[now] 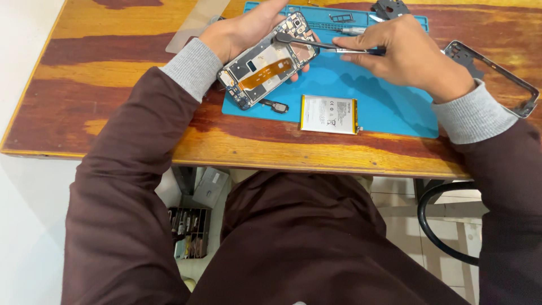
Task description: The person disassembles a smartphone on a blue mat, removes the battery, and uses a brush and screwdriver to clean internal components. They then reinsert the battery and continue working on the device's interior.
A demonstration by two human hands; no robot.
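L hand (243, 31) grips opened phone (268, 62) tilted over blue mat (384, 107). R hand (403, 53) pinches tool (316, 44), tip on phone's top end. Best keep tip shallow & phone steady, clear of orange flex (265, 72).

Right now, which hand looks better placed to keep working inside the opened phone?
Probably the right hand: it holds the thin metal tool, whose tip rests on the upper part of the opened phone. The left hand is busy cradling the phone above the blue mat.
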